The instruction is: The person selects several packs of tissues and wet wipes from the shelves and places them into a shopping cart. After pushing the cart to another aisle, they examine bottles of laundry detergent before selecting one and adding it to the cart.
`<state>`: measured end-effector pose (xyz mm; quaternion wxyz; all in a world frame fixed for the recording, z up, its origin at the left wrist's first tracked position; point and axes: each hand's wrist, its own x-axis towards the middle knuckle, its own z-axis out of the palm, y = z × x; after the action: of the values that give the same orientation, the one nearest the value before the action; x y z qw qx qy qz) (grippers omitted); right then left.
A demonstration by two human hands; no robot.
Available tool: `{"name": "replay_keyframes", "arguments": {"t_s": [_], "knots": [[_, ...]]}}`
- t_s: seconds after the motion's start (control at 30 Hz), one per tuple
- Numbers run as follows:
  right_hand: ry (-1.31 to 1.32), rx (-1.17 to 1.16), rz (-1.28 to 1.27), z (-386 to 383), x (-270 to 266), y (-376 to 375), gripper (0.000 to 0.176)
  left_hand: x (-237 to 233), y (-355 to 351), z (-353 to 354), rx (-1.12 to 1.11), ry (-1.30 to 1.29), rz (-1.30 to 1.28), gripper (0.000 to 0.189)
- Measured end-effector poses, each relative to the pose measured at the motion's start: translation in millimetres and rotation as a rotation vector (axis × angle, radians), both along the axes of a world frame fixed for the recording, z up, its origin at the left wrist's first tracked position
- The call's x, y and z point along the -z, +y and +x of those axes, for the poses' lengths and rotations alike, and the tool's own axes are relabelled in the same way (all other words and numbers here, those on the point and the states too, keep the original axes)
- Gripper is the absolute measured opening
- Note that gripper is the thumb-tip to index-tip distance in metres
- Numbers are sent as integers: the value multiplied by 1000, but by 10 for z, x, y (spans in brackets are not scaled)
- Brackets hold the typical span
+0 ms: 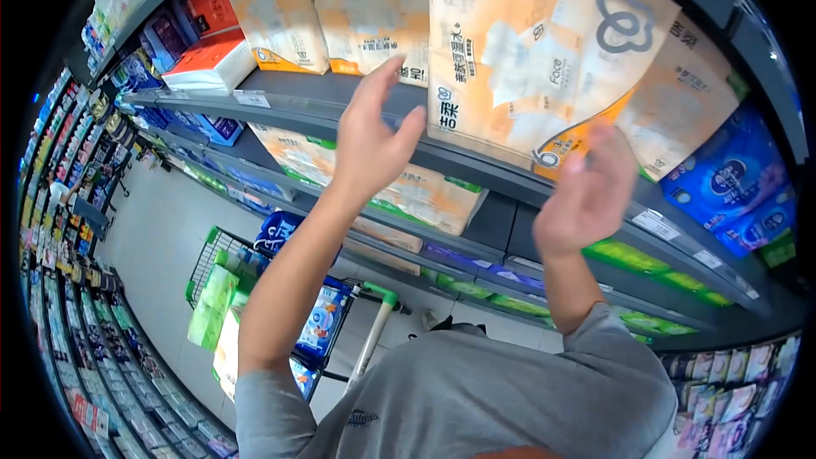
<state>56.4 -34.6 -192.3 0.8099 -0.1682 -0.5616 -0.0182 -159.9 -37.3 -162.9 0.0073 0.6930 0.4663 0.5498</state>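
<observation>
At shelf (pixel 297 108), two empty hands (pixel 374 132) (pixel 591 195) near one foremost tissue pack (pixel 540 64).

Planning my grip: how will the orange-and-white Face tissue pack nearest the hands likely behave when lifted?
The Face tissue pack looks like bundled paper, so probably light for its bulk. Its smooth, plastic-looking wrapper may slip somewhat. Its straight-edged block shape suggests fairly firm handling.

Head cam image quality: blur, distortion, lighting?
Head view: right hand clearly motion-blurred, left hand less so; head view: fisheye curves the shelf edge, corners black; head view: light bright enough to read large print on the front tissue pack.
</observation>
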Motion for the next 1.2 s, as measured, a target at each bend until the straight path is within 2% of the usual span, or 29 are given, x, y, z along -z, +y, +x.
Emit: {"name": "replay_keyframes", "arguments": {"t_s": [0.03,0.07,0.13,0.17,0.2,0.27,0.4,0.47,0.5,0.57,0.6,0.63,0.7,0.73,0.77,0.8,0.83,0.87,0.9,0.93,0.97,1.0,1.07,1.13,1.2], "knots": [[-25,153,-18,157,-54,104,37,-82,182,56,11,-2,22,55],[-28,161,2,192,-99,164,37,-147,348,104,99,-112,-59,57],[117,14,-274,224,-136,289,49,-290,482,199,188,-229,-122,58],[115,-184,-366,242,-143,334,56,-414,452,243,235,-261,-312,57],[107,-185,-360,247,-164,323,56,-485,440,272,279,-289,-508,55],[8,-214,-568,212,-185,274,58,-442,453,290,272,-276,-495,52],[90,-274,-512,84,-159,179,58,-355,359,259,255,-244,-428,56],[196,-237,-344,5,-75,184,57,-304,263,254,357,-324,-236,66],[199,-237,-348,-21,-31,177,57,-272,194,251,375,-366,-216,65],[173,-165,-121,-84,48,168,48,-222,65,240,393,-410,-196,64],[162,-182,-122,-116,85,181,48,-209,30,218,409,-457,-167,63],[151,-167,-24,-145,119,202,46,-203,9,189,395,-383,-141,62],[120,-103,95,-201,71,195,39,-162,15,122,245,-184,55,42],[164,229,-121,-159,90,228,37,-137,54,63,173,-75,106,34],[214,297,-77,-136,60,306,33,-131,59,22,124,-12,289,30],[110,344,-3,-98,65,344,29,-121,62,-42,51,66,461,27],[184,230,99,-105,55,447,32,-76,108,-87,87,-61,371,30],[224,283,-5,-86,35,473,32,-1,125,-171,123,-200,291,33],[231,-171,315,-290,-270,394,30,-55,-83,-242,136,-264,353,40],[213,-226,407,-421,-401,370,34,-180,-336,-297,151,-320,419,47],[205,98,289,-538,-392,278,18,-172,-486,-396,145,-357,330,56],[188,-135,383,-740,-492,147,12,-144,-643,-506,149,-394,247,64],[273,-601,360,-1015,-519,66,13,-128,-971,-689,60,-457,306,71],[253,-706,297,-1403,-539,-130,15,-47,-1245,-868,12,-505,368,78],[241,-788,242,-1751,-483,-261,17,88,-1543,-1079,-144,-483,451,82]]}}
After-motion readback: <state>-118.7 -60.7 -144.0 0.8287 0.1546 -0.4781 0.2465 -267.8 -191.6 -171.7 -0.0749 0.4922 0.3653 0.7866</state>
